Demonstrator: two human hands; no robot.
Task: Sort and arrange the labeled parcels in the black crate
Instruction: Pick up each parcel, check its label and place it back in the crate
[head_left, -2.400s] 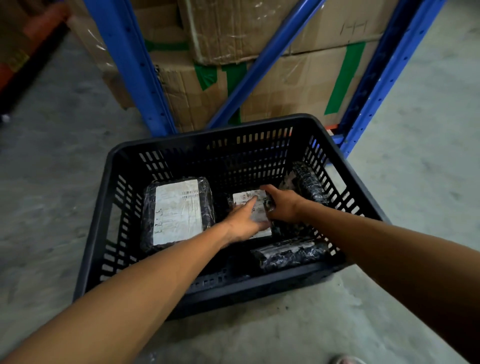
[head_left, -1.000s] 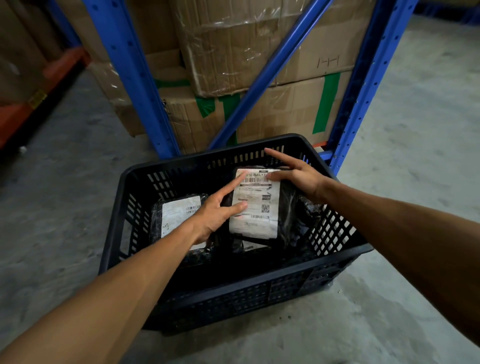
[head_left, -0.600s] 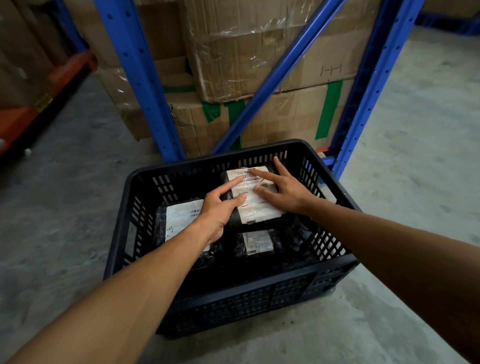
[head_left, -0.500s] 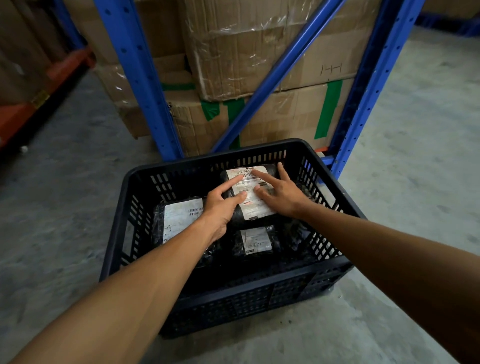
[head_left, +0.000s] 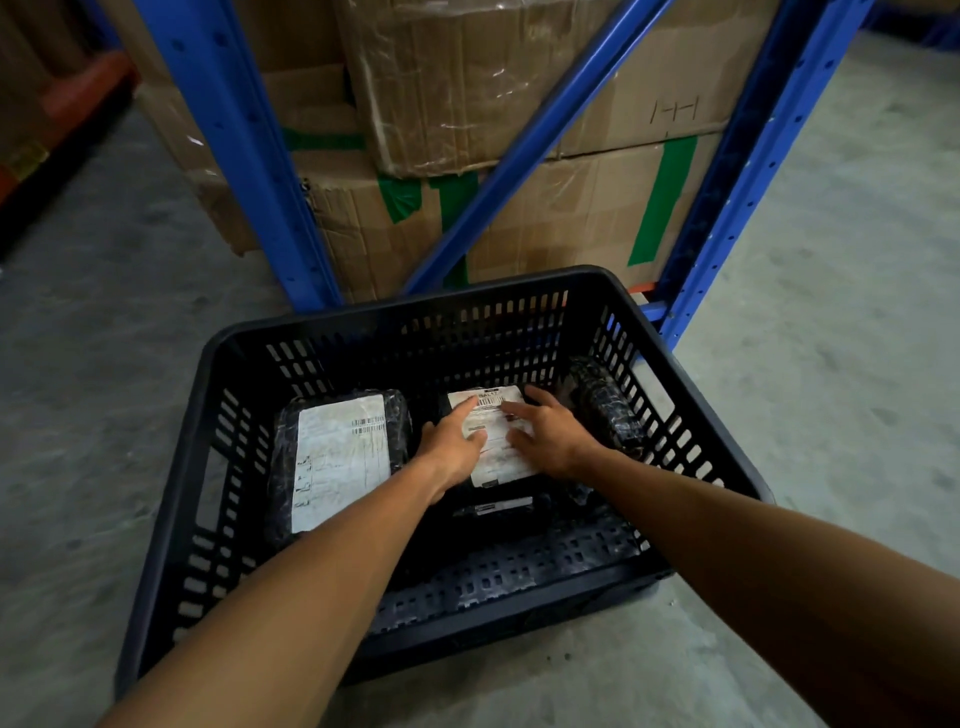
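Observation:
A black slotted crate (head_left: 218, 395) stands on the concrete floor. Inside at the left lies a black-wrapped parcel with a large white label (head_left: 340, 457). In the middle lies a second labeled parcel (head_left: 496, 452), label up. My left hand (head_left: 452, 447) rests flat on its left side and my right hand (head_left: 545, 441) on its right side, fingers spread, pressing rather than gripping. Under its near edge shows another parcel with a narrow label strip (head_left: 498, 506). A dark wrapped parcel (head_left: 602, 405) leans against the crate's right wall.
Blue steel rack posts (head_left: 244, 156) and a diagonal brace (head_left: 530, 150) rise just behind the crate. Stacked cardboard boxes with green tape (head_left: 571, 208) fill the rack. Grey concrete floor (head_left: 831, 312) lies on both sides; an orange rack beam (head_left: 78, 88) is at far left.
The middle parcel was lifted out of the crate about a second ago, then lowered. Both hands now press it flat on the stack in the crate's middle.

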